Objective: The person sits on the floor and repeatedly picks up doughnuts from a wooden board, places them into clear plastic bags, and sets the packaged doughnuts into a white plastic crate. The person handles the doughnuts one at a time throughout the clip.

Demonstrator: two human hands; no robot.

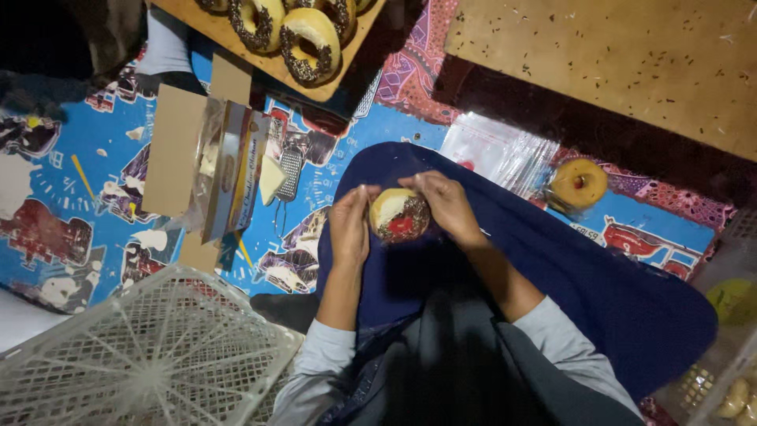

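Near the centre of the frame, over a dark blue cloth (599, 292) spread across the person's lap, both hands close on one doughnut (399, 214). It is pale and round, tilted toward the camera, its top coated in chocolate sprinkles with a red patch in the middle; whether a clear wrapper covers it cannot be told. The left hand (349, 225) grips its left edge with fingers curled upward, thumb near the top. The right hand (447, 203) comes over the upper right edge, fingers bent down onto the rim. Both forearms run down to grey sleeves at the lower middle of the frame.

Just right of the hands, a stack of clear plastic bags (498, 150) lies on the floor mat, and beyond it, right of centre, a bagged doughnut (578, 184) with a yellow glaze and a red dot rests flat. Left of the hands, an open cardboard box (206, 162) holds a long orange and blue packet (236, 170) standing on edge, with a pale yellow wedge beside it. At the top centre a wooden board (236, 39) carries several sprinkled ring doughnuts (311, 43). A white lattice crate (142, 355) fills the lower left corner, and a bare wooden board (615, 63) dotted with sprinkles sits at the upper right. Underneath lies a blue patterned mat (63, 189).
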